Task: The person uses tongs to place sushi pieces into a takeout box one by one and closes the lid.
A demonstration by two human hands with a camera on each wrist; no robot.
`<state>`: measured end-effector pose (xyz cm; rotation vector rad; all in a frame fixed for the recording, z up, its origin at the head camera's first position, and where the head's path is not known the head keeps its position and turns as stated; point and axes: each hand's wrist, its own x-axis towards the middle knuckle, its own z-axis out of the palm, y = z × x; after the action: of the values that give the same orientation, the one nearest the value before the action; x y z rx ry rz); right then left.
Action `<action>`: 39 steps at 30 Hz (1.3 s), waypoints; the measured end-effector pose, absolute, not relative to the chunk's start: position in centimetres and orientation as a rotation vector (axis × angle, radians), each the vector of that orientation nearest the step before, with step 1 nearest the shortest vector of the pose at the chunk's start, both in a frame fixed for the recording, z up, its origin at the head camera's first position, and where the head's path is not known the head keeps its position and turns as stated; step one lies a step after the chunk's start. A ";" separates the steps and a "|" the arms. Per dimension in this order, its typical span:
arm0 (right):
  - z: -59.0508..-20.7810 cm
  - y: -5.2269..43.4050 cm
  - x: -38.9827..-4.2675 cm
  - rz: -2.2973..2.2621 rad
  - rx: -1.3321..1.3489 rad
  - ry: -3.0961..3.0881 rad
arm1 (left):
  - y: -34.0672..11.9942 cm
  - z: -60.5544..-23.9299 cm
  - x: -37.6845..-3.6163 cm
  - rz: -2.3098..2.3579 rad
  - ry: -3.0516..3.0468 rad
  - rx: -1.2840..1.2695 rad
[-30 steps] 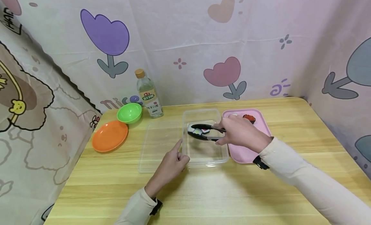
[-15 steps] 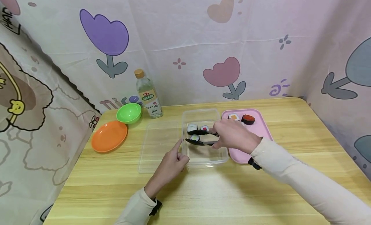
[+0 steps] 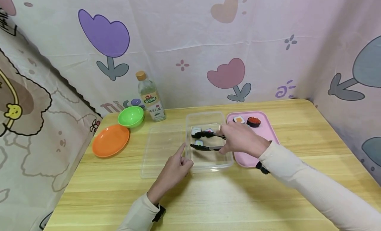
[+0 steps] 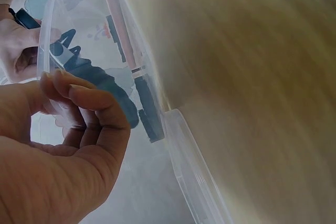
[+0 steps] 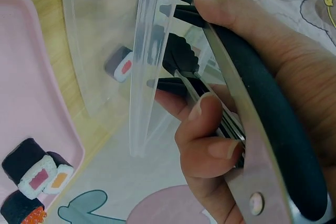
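My right hand (image 3: 242, 140) grips black-tipped metal tongs (image 5: 236, 98) over a clear plastic box (image 3: 212, 166). Inside the box, the tong arms stand apart on either side of a sushi roll with a green-yellow centre (image 3: 198, 143). Behind it lie a white-topped sushi piece (image 3: 195, 130) and a pink-centred roll (image 3: 209, 130), partly covered by the upper tong arm. My left hand (image 3: 175, 168) holds the box's left edge, index finger stretched along the wall. In the left wrist view its other fingers (image 4: 105, 124) are curled at the rim.
On the pink tray (image 3: 269, 133) to the right are an orange-centred roll (image 3: 238, 119), a red roe sushi (image 3: 254, 121) and another pink-centred roll (image 5: 38, 174). A clear lid (image 3: 160, 155), orange plate (image 3: 110, 140), green bowl (image 3: 131, 116) and vinegar bottle (image 3: 151, 98) stand left.
The right hand has moved left and toward the front with the tongs. The green-yellow roll has come down in front of the other two, and the tong arms have spread. The left hand stays put.
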<state>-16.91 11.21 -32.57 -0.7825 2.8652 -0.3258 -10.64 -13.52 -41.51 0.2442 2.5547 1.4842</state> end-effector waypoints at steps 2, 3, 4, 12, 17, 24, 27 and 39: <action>-32.5 11.5 -16.8 -0.353 -0.766 2.868 | -13.5 -41.5 -10.6 1.485 2.559 0.235; -32.4 11.6 -16.8 -0.363 -0.765 2.873 | -13.5 -41.4 -10.6 1.486 2.560 0.233; -32.3 11.8 -16.7 -0.371 -0.763 2.876 | -13.5 -41.4 -10.6 1.485 2.563 0.231; -31.6 14.3 -16.0 -0.515 -0.679 2.918 | -13.5 -41.5 -10.6 1.476 2.561 0.253; -31.3 16.4 -15.7 -0.611 -0.665 2.953 | -13.5 -41.5 -10.6 1.470 2.562 0.244; -30.9 19.6 -15.2 -0.649 -0.572 2.976 | -13.4 -41.4 -10.5 1.454 2.567 0.230; -30.9 20.9 -15.1 -0.647 -0.487 2.972 | -13.4 -41.3 -10.5 1.456 2.561 0.229; -33.3 24.9 -14.8 -0.656 -0.302 2.969 | -13.4 -41.3 -10.5 1.466 2.548 0.228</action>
<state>-14.75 24.94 -33.25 -0.3019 2.9685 -0.6560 -10.49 -13.42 -41.29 0.2284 2.5481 1.4664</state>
